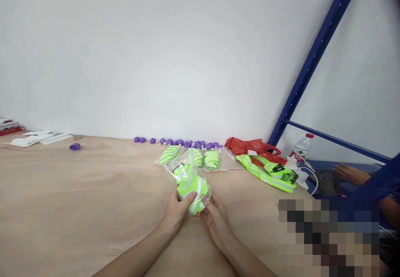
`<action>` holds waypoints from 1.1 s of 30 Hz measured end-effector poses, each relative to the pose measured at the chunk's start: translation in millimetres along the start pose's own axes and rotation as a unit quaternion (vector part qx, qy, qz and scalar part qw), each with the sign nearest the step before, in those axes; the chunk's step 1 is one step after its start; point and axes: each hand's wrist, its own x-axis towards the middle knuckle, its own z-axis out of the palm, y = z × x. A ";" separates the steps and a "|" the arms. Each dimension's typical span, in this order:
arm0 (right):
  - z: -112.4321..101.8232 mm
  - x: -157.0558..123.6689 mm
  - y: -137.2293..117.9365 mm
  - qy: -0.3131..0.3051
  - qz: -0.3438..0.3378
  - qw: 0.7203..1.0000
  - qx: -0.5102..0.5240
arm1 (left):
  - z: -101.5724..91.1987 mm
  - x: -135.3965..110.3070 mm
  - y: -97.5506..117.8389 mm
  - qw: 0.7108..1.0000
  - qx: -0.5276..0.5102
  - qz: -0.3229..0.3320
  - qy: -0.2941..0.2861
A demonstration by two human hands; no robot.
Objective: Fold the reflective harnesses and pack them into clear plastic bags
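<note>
A clear plastic bag with a folded neon-green reflective vest (193, 185), striped in silver, is held up over the table in front of me. My left hand (177, 207) grips its left side, thumb pressed across the front. My right hand (218, 217) has its fingers curled against the bag's lower right edge; some fingertips are hidden behind it. Just beyond lie more bagged neon-green bundles (211, 159) in a row. To the right, a loose neon-green reflective vest (265, 175) with black buckles rests on the table.
Several purple caps (179, 142) line the wall, and one purple cap (75, 146) lies left. A red plastic bag (250, 145), a water bottle (301, 147) and a blue metal frame (315, 56) are at right. Another person's hand (351, 173) is there. White papers (40, 138) lie far left.
</note>
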 end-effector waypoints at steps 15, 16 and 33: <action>0.8 -4.6 -6.4 -0.077 -0.009 0.997 0.017 | 2.1 -0.8 1.2 0.999 0.039 0.036 -0.004; 1.3 -5.1 -7.1 -0.081 -0.009 0.997 0.010 | 1.7 -0.5 1.0 0.999 0.041 0.036 -0.007; -7.3 3.4 2.4 -0.029 -0.029 0.999 -0.034 | 7.1 -12.9 5.6 0.993 0.087 0.046 -0.070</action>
